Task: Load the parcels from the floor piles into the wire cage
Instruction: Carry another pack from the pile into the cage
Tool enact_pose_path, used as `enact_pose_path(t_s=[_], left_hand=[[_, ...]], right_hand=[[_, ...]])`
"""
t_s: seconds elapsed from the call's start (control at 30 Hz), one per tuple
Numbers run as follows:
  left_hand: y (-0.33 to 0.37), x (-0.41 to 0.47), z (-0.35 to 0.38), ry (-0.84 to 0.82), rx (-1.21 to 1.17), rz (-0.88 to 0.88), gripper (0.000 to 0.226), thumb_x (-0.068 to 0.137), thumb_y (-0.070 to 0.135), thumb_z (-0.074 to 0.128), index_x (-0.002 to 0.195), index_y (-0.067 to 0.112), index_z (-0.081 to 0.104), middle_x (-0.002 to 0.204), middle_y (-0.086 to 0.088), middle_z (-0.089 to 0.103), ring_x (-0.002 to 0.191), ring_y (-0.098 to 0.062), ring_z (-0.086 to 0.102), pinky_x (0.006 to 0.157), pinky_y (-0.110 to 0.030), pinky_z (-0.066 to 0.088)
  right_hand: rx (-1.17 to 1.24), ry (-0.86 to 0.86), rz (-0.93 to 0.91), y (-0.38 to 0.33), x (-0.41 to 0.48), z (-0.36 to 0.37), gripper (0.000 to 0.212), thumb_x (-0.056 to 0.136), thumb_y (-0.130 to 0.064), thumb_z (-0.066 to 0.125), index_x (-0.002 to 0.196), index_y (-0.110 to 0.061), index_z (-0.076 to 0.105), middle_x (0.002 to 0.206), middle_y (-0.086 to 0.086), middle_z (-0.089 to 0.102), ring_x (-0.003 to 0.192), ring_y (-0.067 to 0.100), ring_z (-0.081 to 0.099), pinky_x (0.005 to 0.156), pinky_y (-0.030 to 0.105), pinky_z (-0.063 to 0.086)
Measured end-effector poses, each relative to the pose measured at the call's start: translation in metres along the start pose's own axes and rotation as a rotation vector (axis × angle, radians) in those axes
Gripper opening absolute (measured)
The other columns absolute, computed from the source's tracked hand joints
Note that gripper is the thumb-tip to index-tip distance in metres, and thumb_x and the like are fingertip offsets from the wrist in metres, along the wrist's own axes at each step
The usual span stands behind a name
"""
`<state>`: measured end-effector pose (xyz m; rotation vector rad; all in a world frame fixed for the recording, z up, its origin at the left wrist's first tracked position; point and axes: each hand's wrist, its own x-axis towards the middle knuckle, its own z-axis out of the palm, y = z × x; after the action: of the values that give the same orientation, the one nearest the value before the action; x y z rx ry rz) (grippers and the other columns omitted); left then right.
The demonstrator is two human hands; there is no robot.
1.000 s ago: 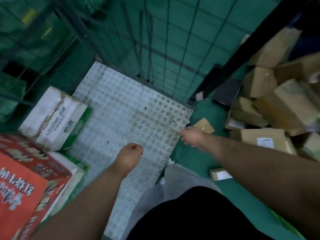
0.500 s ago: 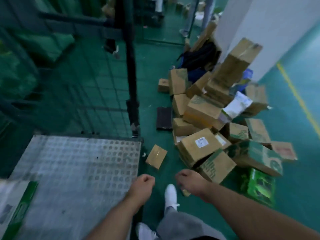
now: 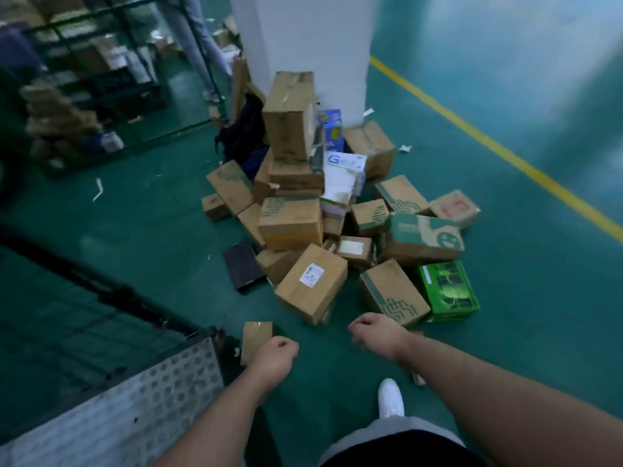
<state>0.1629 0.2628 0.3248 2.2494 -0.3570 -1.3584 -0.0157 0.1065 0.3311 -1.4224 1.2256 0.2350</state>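
1. My left hand (image 3: 274, 357), fisted and empty, hovers just beside a small flat brown cardboard parcel (image 3: 256, 337) on the green floor (image 3: 151, 214).
2. My right hand (image 3: 377, 335) hangs empty, fingers loosely curled.
3. The heap of brown cardboard parcels (image 3: 290, 224) lies ahead against a white pillar (image 3: 303, 35); the black wire cage (image 3: 135, 416) stands lower left.

**Head View: Grips Above the Floor Pile**

The left grip (image 3: 274, 357) was curled into a fist and held nothing. It hung just beside a small flat parcel (image 3: 256, 337) on the green floor (image 3: 151, 214). The right grip (image 3: 377, 335) hung with fingers loosely curled, also unladen, near the parcel pile (image 3: 291, 224) stacked against a white pillar (image 3: 303, 45). The wire cage (image 3: 128, 294), with its perforated base plate (image 3: 135, 409), stood at lower left.
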Motion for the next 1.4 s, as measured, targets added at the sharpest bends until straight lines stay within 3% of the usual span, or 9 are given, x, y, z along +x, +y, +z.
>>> enact_pose_path(t_s=[0.1, 0.2, 0.37, 0.5, 0.7, 0.8, 1.0, 1.17, 1.4], left_hand=[[0.045, 0.020, 0.034, -0.041, 0.091, -0.029, 0.026, 0.093, 0.039, 0.057, 0.098, 0.018, 0.071, 0.100, -0.004, 0.072, 0.093, -0.026, 0.067, 0.090, -0.037, 0.054], [0.095, 0.036, 0.074, -0.096, 0.165, -0.023, 0.026, 0.095, 0.039, 0.058, 0.101, 0.018, 0.071, 0.108, -0.008, 0.073, 0.088, -0.023, 0.066, 0.078, -0.030, 0.049], [0.173, 0.060, 0.123, -0.143, 0.198, 0.012, 0.024, 0.099, 0.038, 0.054, 0.103, 0.019, 0.068, 0.109, -0.003, 0.071, 0.106, -0.025, 0.067, 0.083, -0.031, 0.049], [0.209, 0.068, 0.132, -0.201, 0.209, 0.049, 0.022, 0.102, 0.039, 0.052, 0.109, 0.023, 0.066, 0.111, 0.000, 0.070, 0.108, -0.022, 0.065, 0.083, -0.031, 0.049], [0.246, 0.113, 0.105, -0.155, 0.236, 0.020, 0.018, 0.098, 0.035, 0.053, 0.101, 0.025, 0.068, 0.104, -0.001, 0.072, 0.102, -0.021, 0.067, 0.093, -0.039, 0.055], [0.267, 0.152, 0.083, -0.150, 0.250, 0.007, 0.025, 0.099, 0.031, 0.049, 0.110, 0.017, 0.068, 0.108, -0.003, 0.068, 0.100, -0.022, 0.064, 0.078, -0.032, 0.046], [0.332, 0.227, 0.033, -0.168, 0.223, 0.090, 0.019, 0.098, 0.026, 0.051, 0.092, 0.015, 0.066, 0.099, -0.006, 0.068, 0.089, -0.022, 0.062, 0.079, -0.034, 0.047], [0.382, 0.276, 0.000, -0.138, 0.207, 0.104, 0.022, 0.097, 0.032, 0.054, 0.101, 0.016, 0.070, 0.106, -0.009, 0.069, 0.095, -0.023, 0.062, 0.093, -0.039, 0.052], [0.422, 0.317, -0.001, -0.225, 0.227, 0.125, 0.028, 0.095, 0.030, 0.052, 0.099, 0.007, 0.069, 0.099, -0.015, 0.070, 0.089, -0.028, 0.063, 0.079, -0.036, 0.049]], right_hand=[[0.023, 0.037, 0.025, 0.018, 0.016, -0.052, 0.013, 0.095, -0.032, 0.057, 0.096, -0.026, 0.069, 0.102, 0.002, 0.073, 0.095, 0.020, 0.069, 0.086, 0.035, 0.057], [0.034, 0.071, 0.061, 0.038, 0.036, -0.107, 0.017, 0.094, -0.030, 0.056, 0.097, -0.022, 0.071, 0.105, 0.005, 0.070, 0.097, 0.021, 0.066, 0.081, 0.030, 0.053], [0.062, 0.140, 0.121, 0.057, 0.064, -0.188, 0.024, 0.097, -0.023, 0.051, 0.107, -0.014, 0.071, 0.099, 0.007, 0.069, 0.085, 0.022, 0.064, 0.071, 0.027, 0.050], [0.097, 0.175, 0.148, 0.056, 0.085, -0.219, 0.019, 0.094, -0.025, 0.053, 0.097, -0.019, 0.071, 0.099, 0.009, 0.072, 0.091, 0.027, 0.068, 0.084, 0.040, 0.058], [0.078, 0.137, 0.139, 0.010, 0.130, -0.231, 0.020, 0.089, -0.030, 0.051, 0.098, -0.025, 0.069, 0.100, 0.004, 0.070, 0.093, 0.024, 0.066, 0.087, 0.039, 0.058], [0.062, 0.105, 0.122, -0.013, 0.167, -0.230, 0.029, 0.080, -0.038, 0.051, 0.099, -0.028, 0.070, 0.100, 0.001, 0.071, 0.093, 0.022, 0.067, 0.089, 0.042, 0.058], [0.113, 0.160, 0.124, -0.089, 0.199, -0.247, 0.016, 0.094, -0.018, 0.053, 0.097, -0.023, 0.067, 0.100, 0.003, 0.070, 0.091, 0.020, 0.064, 0.079, 0.032, 0.052], [0.131, 0.215, 0.088, -0.138, 0.224, -0.261, 0.015, 0.096, -0.018, 0.054, 0.098, -0.022, 0.067, 0.098, 0.003, 0.071, 0.089, 0.018, 0.064, 0.075, 0.031, 0.052], [0.060, 0.247, 0.093, -0.176, 0.251, -0.282, 0.015, 0.096, -0.022, 0.053, 0.097, -0.025, 0.068, 0.096, -0.003, 0.070, 0.087, 0.014, 0.063, 0.070, 0.026, 0.048]])
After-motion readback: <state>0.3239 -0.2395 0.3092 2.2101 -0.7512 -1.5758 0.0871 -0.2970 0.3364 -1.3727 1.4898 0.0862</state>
